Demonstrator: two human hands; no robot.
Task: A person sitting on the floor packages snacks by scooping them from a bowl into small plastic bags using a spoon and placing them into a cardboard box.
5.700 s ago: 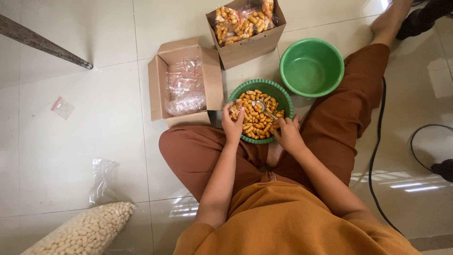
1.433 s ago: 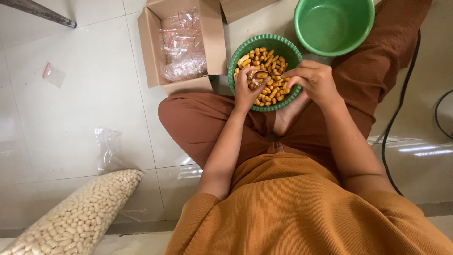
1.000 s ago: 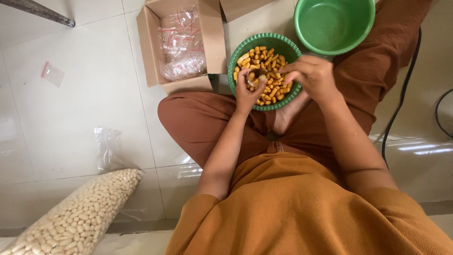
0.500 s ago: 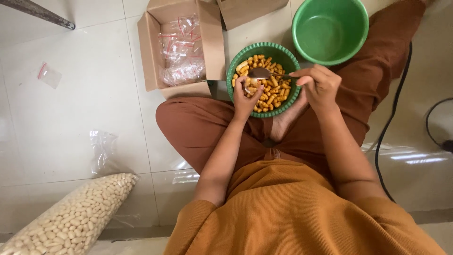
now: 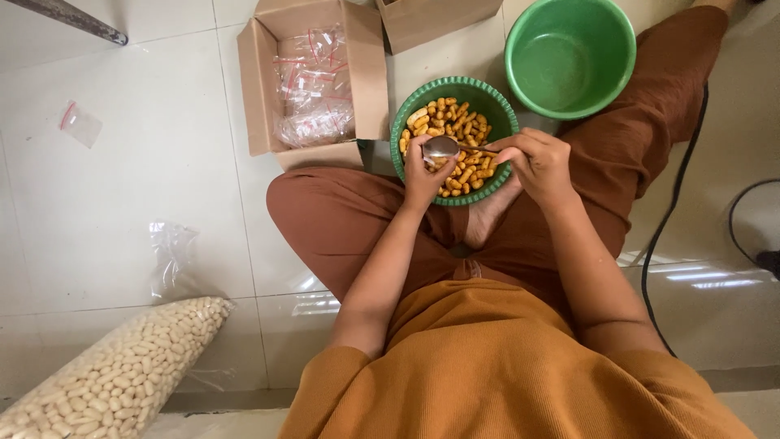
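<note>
A green ribbed bowl (image 5: 499, 115) of orange coated snacks (image 5: 457, 128) rests between my crossed legs. My left hand (image 5: 422, 177) is at the bowl's near left rim, gripping a small clear bag that it mostly hides. My right hand (image 5: 536, 162) holds a metal spoon (image 5: 442, 147) by the handle. The spoon's bowl is turned over right above my left hand's fingers.
An empty green basin (image 5: 569, 57) sits beyond the bowl on the right. An open cardboard box of clear zip bags (image 5: 312, 77) lies to the left, another box (image 5: 435, 16) behind. A big bag of white nuts (image 5: 114, 378) lies at lower left. A black cable (image 5: 666, 195) runs on the right.
The spoon has swung from over the snacks back toward my left hand and now tips over it. My right hand has moved slightly nearer the bowl's rim.
</note>
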